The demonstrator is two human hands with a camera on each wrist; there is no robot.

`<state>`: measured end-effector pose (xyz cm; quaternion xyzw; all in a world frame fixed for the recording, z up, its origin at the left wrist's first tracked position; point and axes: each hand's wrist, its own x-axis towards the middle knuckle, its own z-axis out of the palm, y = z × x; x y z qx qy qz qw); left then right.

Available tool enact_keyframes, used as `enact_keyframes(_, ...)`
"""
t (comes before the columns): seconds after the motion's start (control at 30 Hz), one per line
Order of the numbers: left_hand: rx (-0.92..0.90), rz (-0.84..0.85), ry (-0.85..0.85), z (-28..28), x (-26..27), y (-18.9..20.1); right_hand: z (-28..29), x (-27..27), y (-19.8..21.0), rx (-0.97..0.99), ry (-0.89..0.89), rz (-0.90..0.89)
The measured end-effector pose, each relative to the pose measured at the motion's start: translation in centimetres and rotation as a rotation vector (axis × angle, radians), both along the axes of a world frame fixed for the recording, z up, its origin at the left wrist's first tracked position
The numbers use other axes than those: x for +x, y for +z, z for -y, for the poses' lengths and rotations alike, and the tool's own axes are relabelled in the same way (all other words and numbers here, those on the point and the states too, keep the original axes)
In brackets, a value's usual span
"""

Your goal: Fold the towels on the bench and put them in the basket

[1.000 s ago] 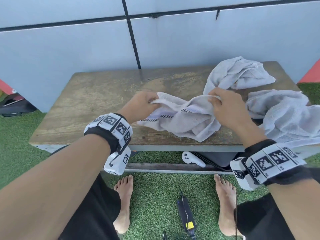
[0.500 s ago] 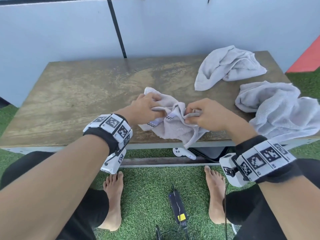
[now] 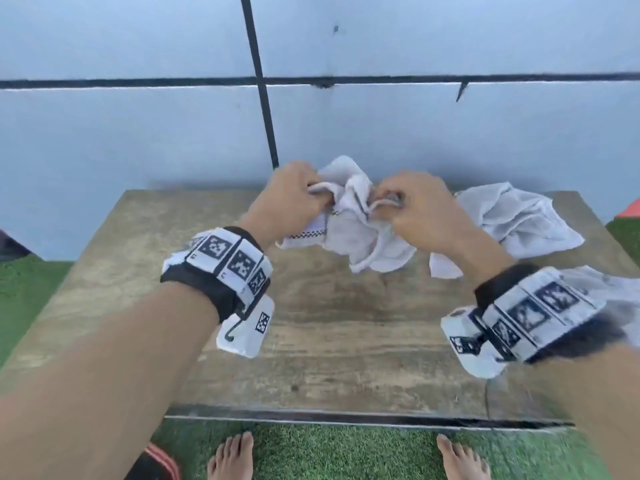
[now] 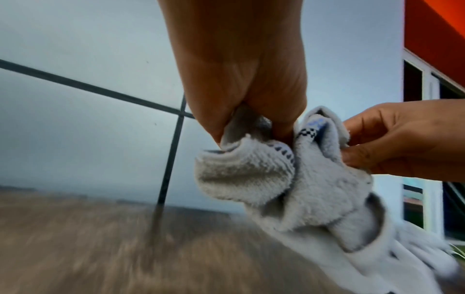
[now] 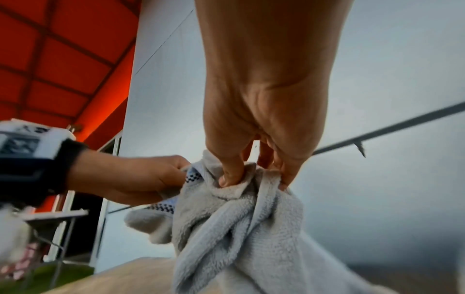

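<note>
A bunched light grey towel [image 3: 349, 233] with a black checkered trim hangs above the wooden bench [image 3: 311, 327], held between both hands. My left hand [image 3: 294, 199] pinches its left edge; in the left wrist view the left hand [image 4: 251, 123] has thumb and fingers closed on a fold of the towel [image 4: 289, 185]. My right hand [image 3: 412, 209] grips the other edge, and in the right wrist view the right hand [image 5: 254, 175] presses its thumb into the towel [image 5: 239, 234]. A second crumpled towel [image 3: 519, 220] lies at the bench's back right. No basket is in view.
A pale blue wall [image 3: 138, 133] with black seams stands right behind the bench. Green artificial grass [image 3: 346, 452] lies in front, with my bare feet [image 3: 228, 459] on it. Part of another grey towel [image 3: 620, 285] shows behind my right wristband.
Both hands have lifted the towel off the bench's front edge and carried it up and away toward the wall, keeping it bunched between them. The head camera has tilted up.
</note>
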<state>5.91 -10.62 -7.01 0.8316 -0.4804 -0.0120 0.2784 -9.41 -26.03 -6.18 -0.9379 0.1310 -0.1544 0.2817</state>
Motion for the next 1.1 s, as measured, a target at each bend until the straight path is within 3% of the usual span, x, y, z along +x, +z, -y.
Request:
enact_keyframes(0.1, -0.123, 0.077, 0.162, 1.2, 5.4, 4.1, 4.4, 6.9, 3.5, -0.076, -0.1, 0.097)
enact_keyframes(0.2, -0.214, 0.031, 0.336, 0.6, 10.0, 6.9, 8.3, 10.3, 6.0, -0.145, -0.251, 0.166)
enact_keyframes(0.33, -0.178, 0.118, 0.471, -0.7, 13.5, 8.8, 10.6, 11.7, 7.6, -0.177, -0.36, 0.298)
enact_keyframes(0.43, -0.084, 0.146, 0.53, -0.8, 14.1, 9.4, 10.5, 12.4, 7.8, -0.183, -0.385, 0.271)
enact_keyframes(0.6, -0.11, -0.109, 0.45, -0.8, 14.1, 9.5, 10.2, 12.1, 7.6, -0.127, -0.366, 0.157)
enact_keyframes(0.8, -0.333, -0.09, 0.367, -1.9, 12.0, 10.3, 9.1, 9.9, 8.8, -0.043, -0.381, 0.284)
enact_keyframes(0.97, -0.129, -0.032, 0.331, -4.8, 9.6, 9.3, 7.6, 6.2, 7.3, 0.0, -0.329, 0.224)
enact_keyframes(1.1, 0.0, -0.097, 0.345, -7.8, 7.1, 7.1, 5.6, 2.5, 4.9, 0.011, -0.284, 0.117)
